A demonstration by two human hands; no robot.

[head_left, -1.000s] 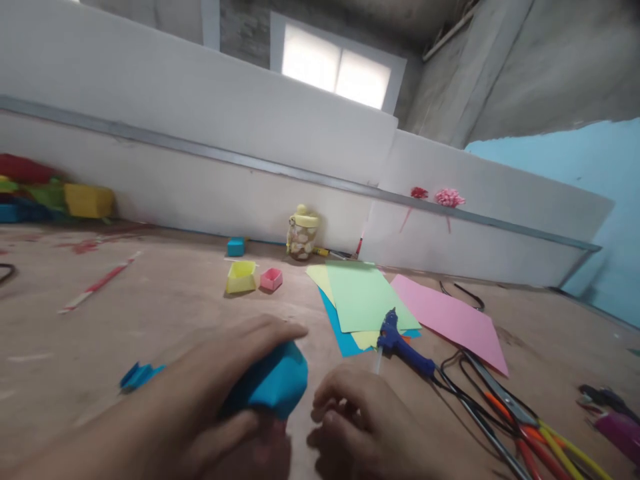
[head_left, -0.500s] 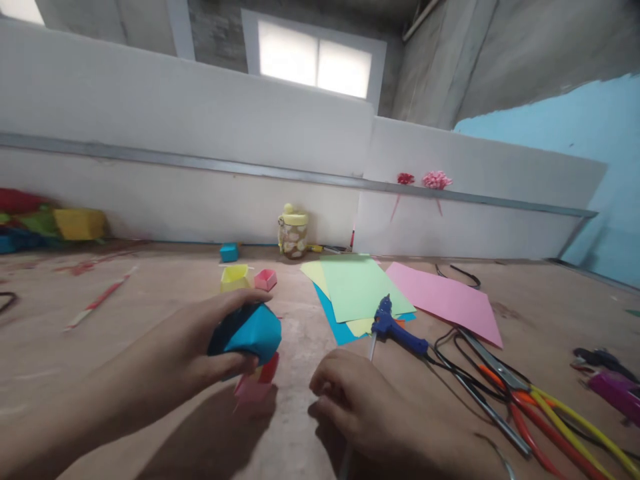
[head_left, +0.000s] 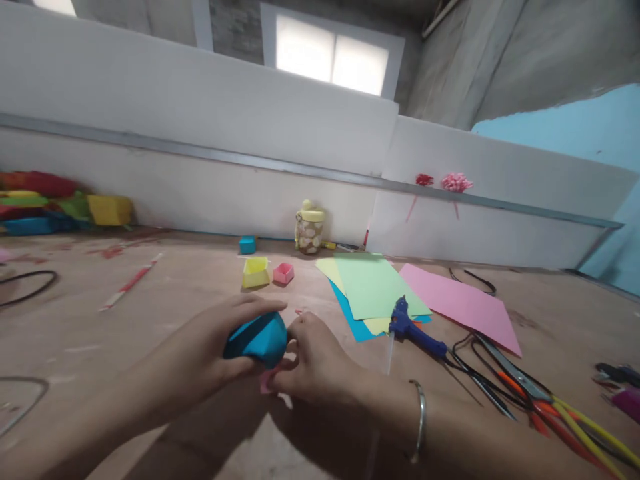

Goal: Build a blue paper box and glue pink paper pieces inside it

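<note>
Since half a second ago our right hand [head_left: 313, 360] has come across from its resting place on the table and now meets the left hand [head_left: 210, 350] at the blue paper shape [head_left: 257, 337]. We hold that shape just above the brown table [head_left: 165, 293], near its front edge, with the left fingers curled over its top and the thumb pressed beneath it, so the left hand is closed around it. Our right fingertips bunch together against the shape's right side, and a pink scrap [head_left: 265, 381] peeks out just under them; whether they pinch the scrap or the blue paper we cannot tell. A metal bangle [head_left: 420, 420] sits on the right wrist.

Farther back lie a small yellow paper box [head_left: 255, 273] and a pink paper box [head_left: 283, 273] side by side, a blue cube [head_left: 247, 245] behind them, and a jar [head_left: 310, 230] against the wall. To the right, coloured paper sheets [head_left: 375, 287] overlap, with a blue glue gun [head_left: 415, 330] resting at their near edge and scissors [head_left: 505, 377] among cables beyond it.
</note>
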